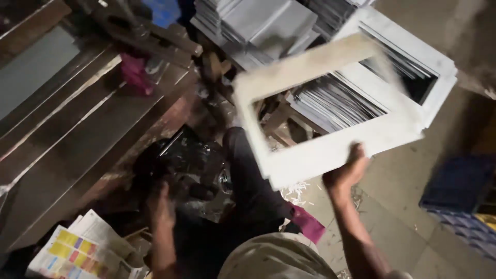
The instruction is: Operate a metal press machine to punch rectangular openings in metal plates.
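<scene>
My right hand [345,173] grips the lower edge of a white rectangular frame-shaped board [330,150] with a large opening cut out of its middle. The board is raised and tilted, blurred at its upper right. My left hand [160,206] is down low at the left, near a dark machine part [186,163] under the wooden bench; whether it holds anything is unclear in the dark. My dark trouser leg [248,175] lies between the two hands.
Stacks of grey-white sheets [258,26] and more white frames [423,67] stand at the back. A wooden bench [77,134] fills the left. Colourful printed papers [72,250] lie bottom left. A pink scrap [307,225] and white shavings [295,191] are on the floor; a blue crate [460,186] sits right.
</scene>
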